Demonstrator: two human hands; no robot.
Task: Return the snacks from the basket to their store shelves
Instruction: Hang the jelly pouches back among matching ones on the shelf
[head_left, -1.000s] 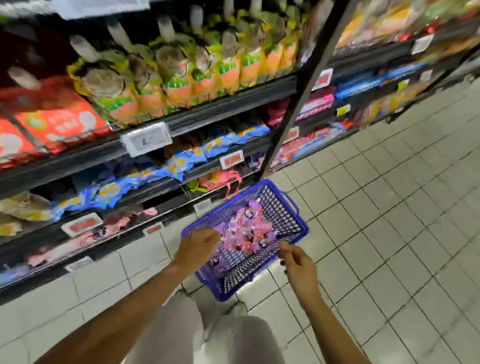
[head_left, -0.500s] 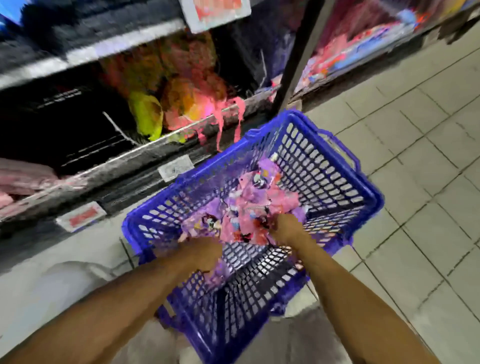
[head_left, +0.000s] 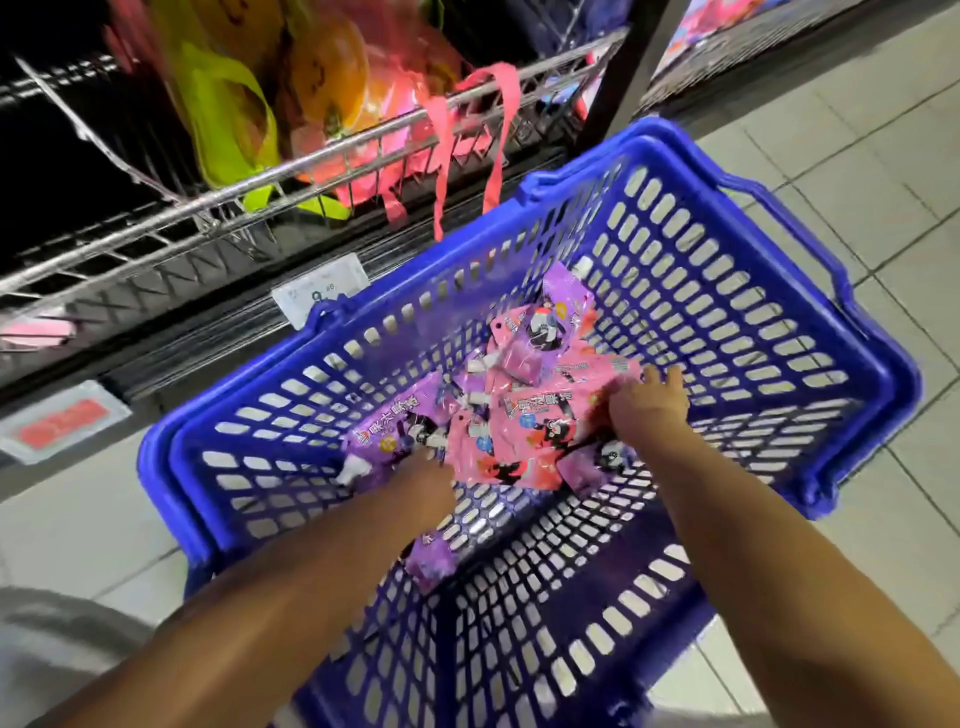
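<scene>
A blue plastic basket (head_left: 857, 364) stands on the tiled floor beside the bottom shelf. Several pink and purple snack packets (head_left: 514, 415) lie piled in its middle. Both my arms reach down into it. My left hand (head_left: 421, 480) is pushed under the purple packets at the pile's left edge, its fingers hidden. My right hand (head_left: 647, 408) presses on the pink packets at the pile's right side, fingers curled over their edge. One purple packet (head_left: 431, 564) lies apart, nearer me, under my left forearm.
A wire bottom shelf (head_left: 291, 171) holds yellow, orange and pink bags with pink straps (head_left: 467, 150) hanging over its rail. A white price tag (head_left: 322, 296) and a red one (head_left: 62, 421) sit on the shelf front. A black upright post (head_left: 623, 73) stands behind the basket. Tiled floor (head_left: 883, 156) lies right.
The view has dropped from the whole shelving to close over the basket. Both hands went from above the basket rim down into the packet pile.
</scene>
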